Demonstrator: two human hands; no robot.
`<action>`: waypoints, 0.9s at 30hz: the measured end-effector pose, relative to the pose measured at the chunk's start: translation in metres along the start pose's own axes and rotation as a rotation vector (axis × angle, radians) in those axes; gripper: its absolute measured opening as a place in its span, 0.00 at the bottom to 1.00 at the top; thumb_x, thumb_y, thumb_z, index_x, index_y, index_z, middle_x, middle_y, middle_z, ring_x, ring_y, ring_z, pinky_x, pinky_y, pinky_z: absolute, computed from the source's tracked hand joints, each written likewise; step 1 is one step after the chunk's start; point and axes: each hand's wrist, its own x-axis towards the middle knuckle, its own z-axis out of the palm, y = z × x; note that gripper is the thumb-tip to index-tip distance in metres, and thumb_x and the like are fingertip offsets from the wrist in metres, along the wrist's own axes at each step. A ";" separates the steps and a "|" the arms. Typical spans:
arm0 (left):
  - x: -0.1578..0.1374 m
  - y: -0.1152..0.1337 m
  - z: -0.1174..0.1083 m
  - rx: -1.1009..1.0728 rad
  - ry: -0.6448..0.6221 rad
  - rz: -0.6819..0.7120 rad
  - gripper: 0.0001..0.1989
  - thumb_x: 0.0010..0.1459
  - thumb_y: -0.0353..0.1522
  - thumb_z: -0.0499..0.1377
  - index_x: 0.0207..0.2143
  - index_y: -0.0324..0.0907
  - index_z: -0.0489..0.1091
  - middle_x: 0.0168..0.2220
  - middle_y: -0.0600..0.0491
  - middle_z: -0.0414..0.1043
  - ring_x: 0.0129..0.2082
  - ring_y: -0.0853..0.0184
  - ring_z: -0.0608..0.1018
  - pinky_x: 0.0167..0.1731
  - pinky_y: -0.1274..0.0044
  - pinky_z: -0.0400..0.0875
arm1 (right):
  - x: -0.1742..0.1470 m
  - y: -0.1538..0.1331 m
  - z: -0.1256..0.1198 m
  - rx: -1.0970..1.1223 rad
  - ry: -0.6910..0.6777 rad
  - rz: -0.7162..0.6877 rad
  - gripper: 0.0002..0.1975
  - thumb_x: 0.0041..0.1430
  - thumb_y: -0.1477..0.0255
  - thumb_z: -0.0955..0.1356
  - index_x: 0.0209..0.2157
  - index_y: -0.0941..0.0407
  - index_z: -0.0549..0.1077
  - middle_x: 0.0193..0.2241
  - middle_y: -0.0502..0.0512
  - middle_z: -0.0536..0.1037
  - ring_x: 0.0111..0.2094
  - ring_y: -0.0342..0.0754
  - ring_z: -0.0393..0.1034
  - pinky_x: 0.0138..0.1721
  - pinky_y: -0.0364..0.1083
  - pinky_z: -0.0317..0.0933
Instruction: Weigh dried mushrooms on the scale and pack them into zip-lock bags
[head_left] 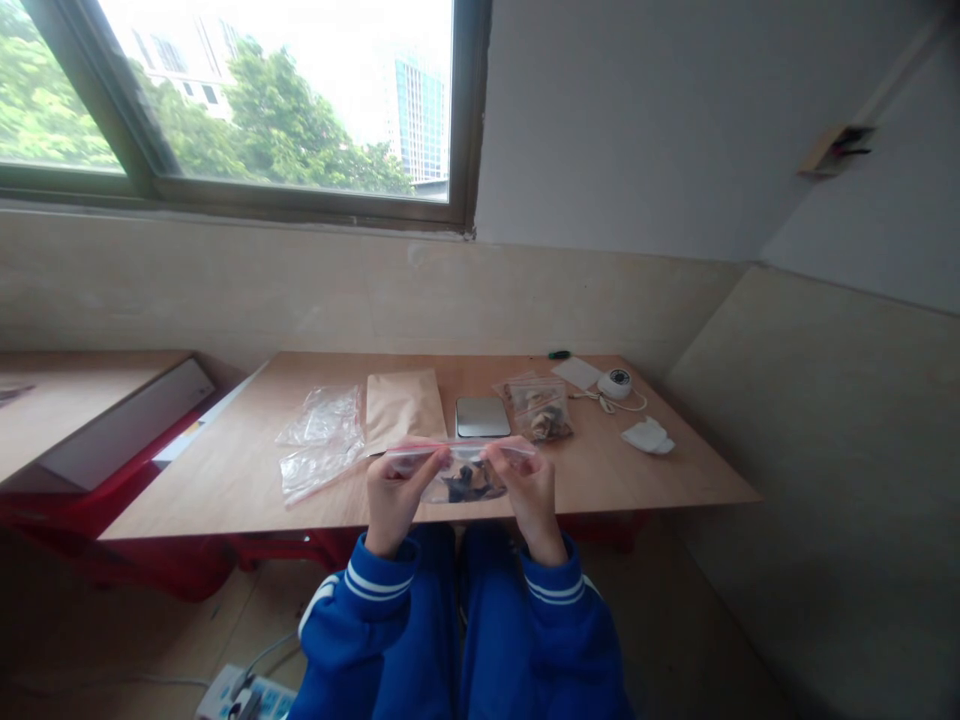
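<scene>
A clear zip-lock bag (466, 484) with a reddish seal strip hangs between my two hands at the table's front edge; dark, dried-looking pieces lie inside it. My left hand (401, 490) pinches the top edge on one side, thumb on the strip. On the other side my right hand (529, 490) pinches the same edge in the same way. Just beyond the bag lies a small flat scale (482, 417) with a silver top. A brown paper pouch (405, 405) is left of the scale, and filled zip-lock bags (541, 410) with brownish contents are right of it.
Crumpled empty clear bags (319, 445) lie on the left of the wooden table (622, 480). At the right are a white dome camera (616, 383) with its cable, a white card (577, 373), a dark green tool (559, 355) and a crumpled white cloth or tissue (649, 436).
</scene>
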 end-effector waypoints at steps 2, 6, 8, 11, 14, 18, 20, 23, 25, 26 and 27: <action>0.000 0.001 0.001 -0.013 0.005 0.000 0.07 0.47 0.35 0.65 0.25 0.39 0.76 0.23 0.52 0.77 0.24 0.65 0.78 0.25 0.77 0.73 | 0.000 -0.001 -0.002 0.007 -0.014 -0.018 0.08 0.51 0.66 0.70 0.24 0.56 0.75 0.24 0.51 0.77 0.29 0.46 0.71 0.32 0.43 0.66; 0.001 0.003 0.004 -0.066 0.016 0.003 0.09 0.47 0.36 0.64 0.24 0.39 0.75 0.22 0.53 0.76 0.23 0.65 0.77 0.24 0.77 0.73 | -0.001 -0.001 -0.005 0.120 -0.218 0.010 0.11 0.51 0.62 0.70 0.31 0.55 0.76 0.32 0.54 0.78 0.34 0.49 0.73 0.35 0.45 0.67; 0.001 0.004 0.006 -0.083 0.003 0.008 0.09 0.48 0.36 0.64 0.24 0.39 0.75 0.22 0.53 0.76 0.24 0.66 0.77 0.25 0.78 0.73 | -0.001 0.000 -0.004 0.144 -0.277 0.051 0.13 0.50 0.62 0.70 0.34 0.55 0.76 0.34 0.54 0.78 0.34 0.48 0.73 0.32 0.44 0.68; 0.001 0.004 0.008 -0.111 -0.024 -0.003 0.08 0.49 0.36 0.63 0.25 0.39 0.75 0.24 0.53 0.76 0.25 0.67 0.78 0.26 0.78 0.73 | -0.001 0.002 -0.001 0.120 -0.207 0.035 0.09 0.51 0.64 0.70 0.30 0.55 0.77 0.28 0.51 0.78 0.29 0.45 0.71 0.28 0.42 0.66; 0.001 0.003 0.008 -0.157 -0.075 -0.034 0.08 0.50 0.36 0.63 0.27 0.39 0.75 0.25 0.52 0.77 0.26 0.67 0.78 0.27 0.78 0.73 | 0.000 0.003 0.002 0.084 -0.148 -0.021 0.07 0.51 0.66 0.71 0.27 0.55 0.77 0.26 0.50 0.77 0.28 0.44 0.71 0.29 0.41 0.65; 0.001 0.002 0.007 -0.179 -0.104 -0.083 0.11 0.48 0.36 0.64 0.33 0.38 0.75 0.29 0.51 0.78 0.28 0.65 0.79 0.28 0.77 0.74 | 0.002 0.002 0.004 0.037 -0.083 -0.037 0.07 0.51 0.66 0.71 0.26 0.55 0.77 0.25 0.51 0.78 0.28 0.45 0.72 0.30 0.43 0.66; 0.002 0.002 0.008 -0.184 -0.109 -0.104 0.13 0.47 0.36 0.65 0.35 0.38 0.75 0.30 0.50 0.78 0.29 0.64 0.79 0.29 0.76 0.75 | 0.002 0.002 0.005 0.018 -0.059 -0.037 0.08 0.52 0.66 0.70 0.27 0.56 0.77 0.24 0.52 0.79 0.27 0.47 0.73 0.29 0.44 0.67; 0.002 0.001 0.009 -0.191 -0.142 -0.125 0.13 0.48 0.37 0.64 0.35 0.38 0.75 0.30 0.50 0.78 0.30 0.63 0.79 0.30 0.75 0.75 | 0.002 0.002 0.007 0.000 -0.039 -0.036 0.07 0.52 0.66 0.70 0.29 0.56 0.76 0.24 0.52 0.79 0.28 0.47 0.74 0.30 0.44 0.68; 0.002 0.000 0.010 -0.180 -0.146 -0.120 0.11 0.49 0.36 0.63 0.33 0.38 0.76 0.29 0.50 0.78 0.29 0.64 0.79 0.30 0.76 0.75 | 0.001 0.002 0.008 -0.009 -0.036 -0.037 0.06 0.52 0.67 0.70 0.29 0.56 0.76 0.24 0.52 0.80 0.28 0.47 0.74 0.29 0.44 0.69; 0.002 -0.001 0.010 -0.173 -0.139 -0.112 0.10 0.50 0.36 0.63 0.32 0.38 0.76 0.28 0.50 0.78 0.29 0.64 0.79 0.30 0.76 0.75 | 0.001 0.002 0.009 -0.013 -0.036 -0.037 0.06 0.52 0.68 0.70 0.28 0.56 0.76 0.24 0.52 0.80 0.27 0.47 0.75 0.29 0.44 0.69; 0.002 -0.001 0.011 -0.167 -0.130 -0.101 0.10 0.50 0.36 0.63 0.31 0.38 0.76 0.28 0.50 0.78 0.29 0.65 0.79 0.29 0.77 0.74 | 0.001 0.001 0.009 -0.016 -0.036 -0.038 0.06 0.52 0.68 0.70 0.28 0.56 0.76 0.24 0.52 0.80 0.27 0.47 0.75 0.29 0.44 0.69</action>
